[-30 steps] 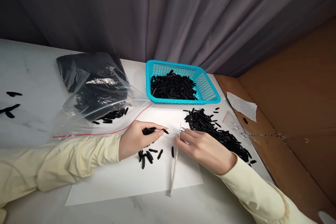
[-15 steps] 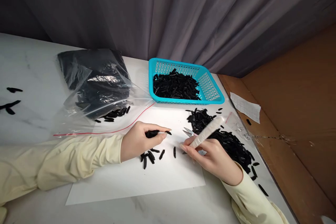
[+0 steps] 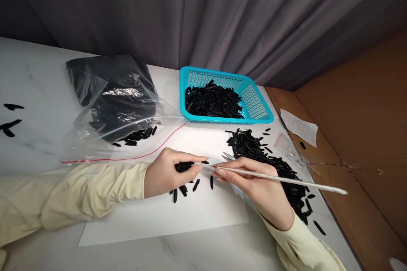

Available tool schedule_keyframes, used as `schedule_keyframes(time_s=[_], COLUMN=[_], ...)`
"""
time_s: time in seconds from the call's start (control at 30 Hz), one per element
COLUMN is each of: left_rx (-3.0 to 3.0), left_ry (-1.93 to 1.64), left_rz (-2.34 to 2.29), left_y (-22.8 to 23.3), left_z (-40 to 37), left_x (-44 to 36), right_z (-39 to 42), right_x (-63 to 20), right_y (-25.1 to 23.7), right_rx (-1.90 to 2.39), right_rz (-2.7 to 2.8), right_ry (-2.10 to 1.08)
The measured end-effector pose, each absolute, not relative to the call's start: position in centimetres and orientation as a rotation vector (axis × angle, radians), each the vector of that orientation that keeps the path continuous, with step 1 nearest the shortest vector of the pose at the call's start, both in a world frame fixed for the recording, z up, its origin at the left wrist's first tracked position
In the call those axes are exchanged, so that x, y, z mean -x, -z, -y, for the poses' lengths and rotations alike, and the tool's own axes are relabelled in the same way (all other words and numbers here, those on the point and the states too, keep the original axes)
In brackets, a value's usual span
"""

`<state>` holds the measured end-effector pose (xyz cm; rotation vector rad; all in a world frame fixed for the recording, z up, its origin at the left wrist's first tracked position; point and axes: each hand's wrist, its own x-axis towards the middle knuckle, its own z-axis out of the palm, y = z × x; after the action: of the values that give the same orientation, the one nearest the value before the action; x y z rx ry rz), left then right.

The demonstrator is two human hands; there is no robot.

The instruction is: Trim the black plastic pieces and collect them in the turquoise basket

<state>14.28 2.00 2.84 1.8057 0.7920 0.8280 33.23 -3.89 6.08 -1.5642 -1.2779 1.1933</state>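
- Your left hand point(image 3: 165, 171) is curled shut around a small bunch of black pieces point(image 3: 183, 166), thumb and forefinger pinching one so its tip pokes out toward the right.
- Your right hand point(image 3: 254, 182) grips a thin white rod point(image 3: 280, 180) pen-fashion between thumb and first fingers; its fine end meets the poking tip of the held piece, and the long tail slants off to the right over the table.
- Just behind your right fingertips lies a pair of small metal snips point(image 3: 228, 156), blades apart, touched by neither hand.
- Under and between your hands a few loose pieces point(image 3: 190, 186) sit scattered on the white sheet point(image 3: 159, 216) (whether they are worked or waiting cannot be told from here).
- Right of the sheet, behind your right wrist, spreads a long heap of pieces point(image 3: 273, 167), a sizeable stock on the tabletop point(image 3: 38, 93).
- Farther back, the turquoise basket point(image 3: 257, 112) holds a good mound of the same pieces. Judging from basket and heap, you seem partway through: a fair share is binned, at least as much remains outside.
- To the left, the clear zip bag point(image 3: 117, 101) lies slumped open with more dark stock inside and some spilling at its mouth; a few strays point(image 3: 11, 125) rest at the far left edge.
- A paper slip point(image 3: 299, 127) lies by the brown board on the right.
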Motion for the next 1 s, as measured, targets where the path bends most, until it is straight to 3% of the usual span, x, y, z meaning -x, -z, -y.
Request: schedule_keyframes(time_s=[0.8, 1.0], left_rx=[-1.782, -1.714], left_ry=[-0.827, -0.665], left_rz=[-0.765, -0.900], left_y=[-2.9, -3.0], left_z=[-1.8, -2.3], left_x=[-14.3, -14.3], right_z=[4.2, 4.2], right_x=[-32.3, -33.5], right_y=[-4.8, -6.3], right_rx=[1.457, 1.597], right_rz=[1.136, 1.270], right_ry=[-1.276, -1.021])
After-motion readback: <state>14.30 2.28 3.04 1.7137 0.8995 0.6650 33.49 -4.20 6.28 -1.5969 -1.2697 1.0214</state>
